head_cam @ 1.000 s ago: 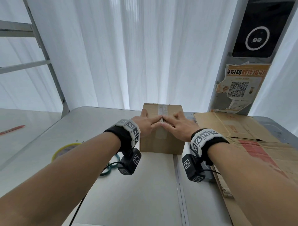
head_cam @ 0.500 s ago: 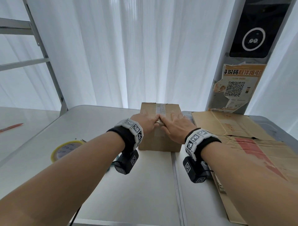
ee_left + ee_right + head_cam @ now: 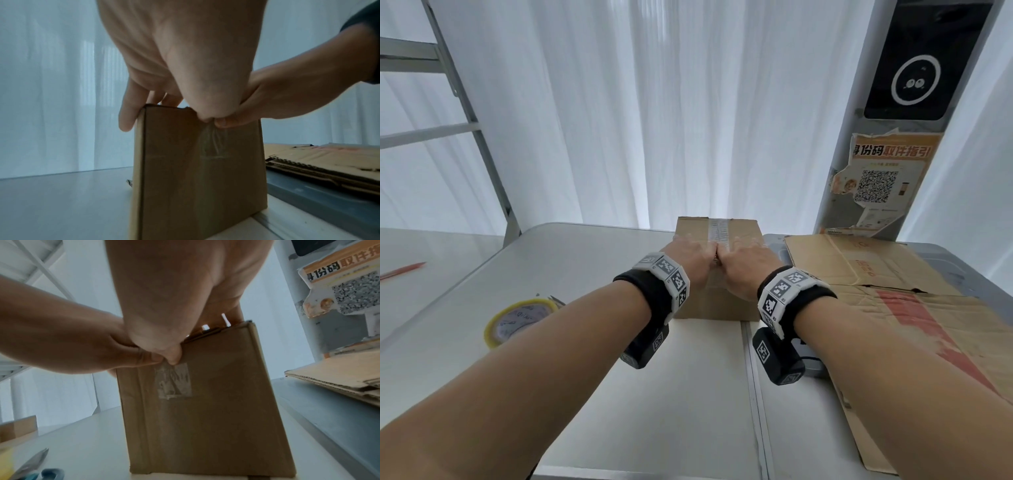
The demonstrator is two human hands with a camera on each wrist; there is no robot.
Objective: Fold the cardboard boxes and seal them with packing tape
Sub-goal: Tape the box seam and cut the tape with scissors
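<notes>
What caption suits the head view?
Both hands, left hand and right hand, press clear tape onto a cardboard box.

Under my left hand [image 3: 690, 255] and right hand [image 3: 744, 262] the small brown box [image 3: 717, 301] is matt, rough-looking corrugated cardboard, with a glossy, wrinkled strip of clear plastic tape [image 3: 174, 381] just below my thumbs. The pale grey tabletop [image 3: 681, 394] beneath my wrists looks smooth with a soft sheen. To the right of my right hand the flattened brown cardboard sheets [image 3: 893, 274] are dull, with raw fluted edges.

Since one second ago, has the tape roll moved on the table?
No. The tape roll lies at the same spot near the table's left edge; only the head camera shifted slightly.
</notes>
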